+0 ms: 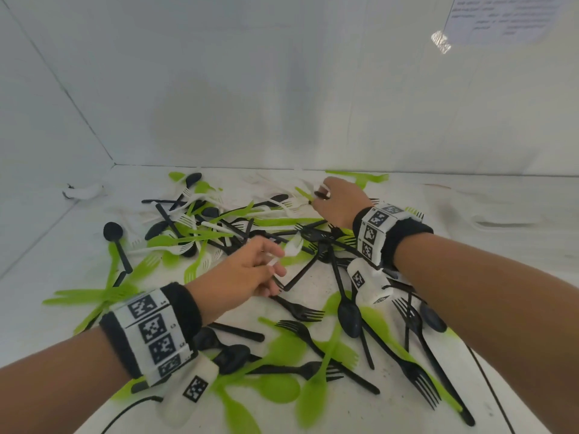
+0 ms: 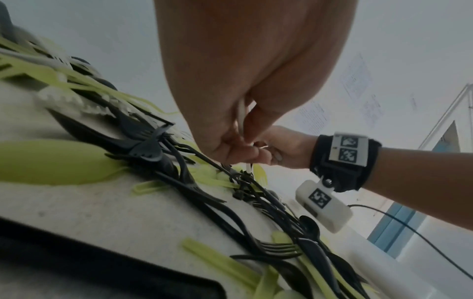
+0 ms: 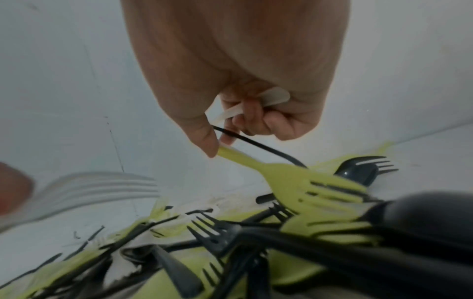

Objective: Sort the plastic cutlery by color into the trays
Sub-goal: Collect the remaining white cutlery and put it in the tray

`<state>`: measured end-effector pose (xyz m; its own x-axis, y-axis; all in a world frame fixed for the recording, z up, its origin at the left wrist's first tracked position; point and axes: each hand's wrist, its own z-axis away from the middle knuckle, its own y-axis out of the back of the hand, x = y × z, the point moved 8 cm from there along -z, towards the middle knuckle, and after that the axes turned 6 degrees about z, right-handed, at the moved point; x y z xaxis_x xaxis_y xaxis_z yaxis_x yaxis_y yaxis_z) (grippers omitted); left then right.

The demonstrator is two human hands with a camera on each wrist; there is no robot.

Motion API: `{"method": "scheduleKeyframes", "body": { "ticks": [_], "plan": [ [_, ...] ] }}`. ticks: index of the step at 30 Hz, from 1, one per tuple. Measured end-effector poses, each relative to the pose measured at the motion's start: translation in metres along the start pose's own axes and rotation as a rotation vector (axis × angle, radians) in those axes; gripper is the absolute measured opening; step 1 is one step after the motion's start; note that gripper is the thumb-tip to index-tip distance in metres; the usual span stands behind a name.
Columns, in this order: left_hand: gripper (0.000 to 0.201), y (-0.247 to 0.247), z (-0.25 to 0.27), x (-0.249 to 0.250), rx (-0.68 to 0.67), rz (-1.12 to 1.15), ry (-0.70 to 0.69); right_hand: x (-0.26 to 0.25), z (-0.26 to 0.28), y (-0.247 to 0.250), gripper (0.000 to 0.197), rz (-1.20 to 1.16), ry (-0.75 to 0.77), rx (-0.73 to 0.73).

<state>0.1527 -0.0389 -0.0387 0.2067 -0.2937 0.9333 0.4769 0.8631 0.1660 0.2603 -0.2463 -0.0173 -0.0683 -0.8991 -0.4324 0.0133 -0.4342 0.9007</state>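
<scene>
Green, black and white plastic cutlery lies tangled in a pile (image 1: pixel 219 227) on the white table. My left hand (image 1: pixel 272 261) hovers over the middle of the pile and pinches the handle of a white fork (image 1: pixel 293 245), lifted clear of the heap; the handle (image 2: pixel 242 113) runs up between thumb and fingers. My right hand (image 1: pixel 319 195) is at the far side of the pile. Its curled fingers hold white cutlery (image 3: pixel 271 99), and its thumb tip touches the handle end of a green fork (image 3: pixel 281 172). A black fork handle (image 3: pixel 256 143) passes just beside those fingers.
White walls close the table at the back and left. A crumpled white scrap (image 1: pixel 83 192) lies far left. More green and black pieces are scattered near me (image 1: pixel 313 355). A flat black slab (image 2: pixel 102 269) lies at the table's near edge. A black cable (image 1: pixel 125 411) trails by my left wrist.
</scene>
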Motion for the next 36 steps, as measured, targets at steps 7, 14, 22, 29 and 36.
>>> {"method": "scheduleKeyframes", "body": {
  "ticks": [7, 14, 22, 29, 36],
  "plan": [
    [0.036, 0.026, -0.020, 0.008, 0.217, -0.144, -0.152, -0.037, 0.025, -0.015, 0.022, -0.074, 0.045, -0.051],
    [0.033, 0.067, -0.009, 0.000, 0.373, 0.005, -0.105, -0.038, 0.028, -0.029, 0.022, -0.225, 0.020, -0.053],
    [0.018, 0.085, 0.005, -0.012, 0.343, -0.026, -0.125, -0.061, 0.025, -0.048, 0.024, -0.187, 0.022, -0.055],
    [0.006, 0.102, 0.006, -0.015, 0.326, -0.082, -0.151, -0.081, 0.026, -0.053, 0.036, -0.086, 0.053, -0.068],
    [0.011, 0.119, -0.003, -0.016, 0.305, -0.133, -0.190, -0.105, 0.032, -0.049, 0.039, 0.154, 0.059, -0.096]
  ]
}}
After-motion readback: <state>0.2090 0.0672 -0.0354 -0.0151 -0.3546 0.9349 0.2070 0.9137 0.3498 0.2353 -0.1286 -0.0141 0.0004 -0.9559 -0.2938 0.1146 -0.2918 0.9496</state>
